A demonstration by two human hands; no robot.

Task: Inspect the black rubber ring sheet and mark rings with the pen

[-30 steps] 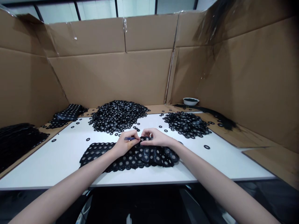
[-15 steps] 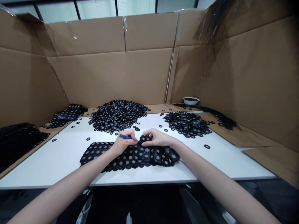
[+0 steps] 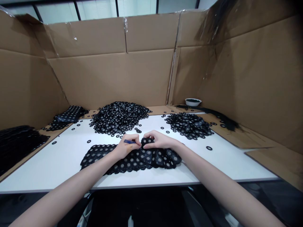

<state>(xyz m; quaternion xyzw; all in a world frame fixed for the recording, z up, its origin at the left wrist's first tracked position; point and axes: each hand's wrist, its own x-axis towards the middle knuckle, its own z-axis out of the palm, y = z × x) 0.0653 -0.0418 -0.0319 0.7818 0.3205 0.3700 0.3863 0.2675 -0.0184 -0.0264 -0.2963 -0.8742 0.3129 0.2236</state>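
A black sheet of joined rings with pale round centres (image 3: 96, 154) lies across the white board, its right part bunched or folded over. Above its middle, my left hand (image 3: 125, 148) is closed in a pinch around a slim blue-handled tool (image 3: 129, 142); the tool's tip is hidden at the fingertips. My right hand (image 3: 159, 140) grips a raised edge of the ring sheet between thumb and fingers. The fingertips of both hands almost meet at that edge.
Behind the hands rises a large heap of black rings (image 3: 118, 116), with a smaller ring pile (image 3: 188, 124) to the right. A white bowl (image 3: 193, 102) and black strands (image 3: 213, 113) lie back right. Dark stacked sheets (image 3: 19, 145) stand left. Cardboard walls (image 3: 106, 75) enclose the board.
My left hand has shifted slightly right and down, closer to my right fingertips, and the blue tool has tilted flatter. My right hand has kept its grip on the sheet's edge.
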